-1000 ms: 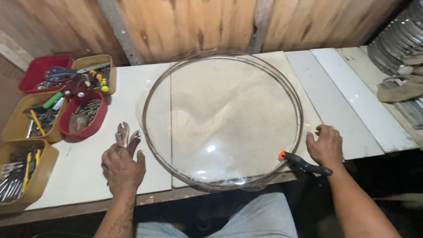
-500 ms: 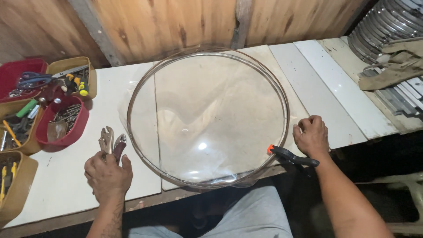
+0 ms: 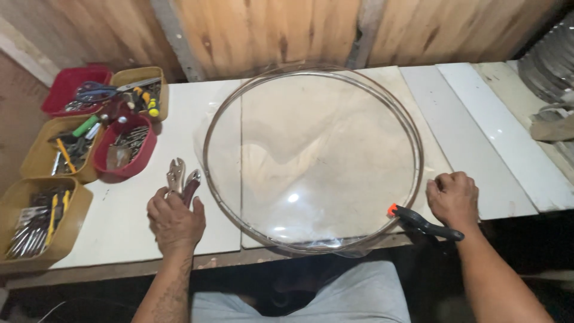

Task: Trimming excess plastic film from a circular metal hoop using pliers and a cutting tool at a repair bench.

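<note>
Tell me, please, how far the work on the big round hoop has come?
Done: clear film covers the metal hoop, and one spring clamp grips its near right edge. In hand: the left hand holds locking pliers beside the rim; the right hand rests by the clamp. Left: the remaining rim shows no other clamps.

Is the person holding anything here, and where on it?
The left hand grips locking pliers by the handles, jaws pointing away. The right hand rests by a black spring clamp; whether it grips it cannot be told.
</note>
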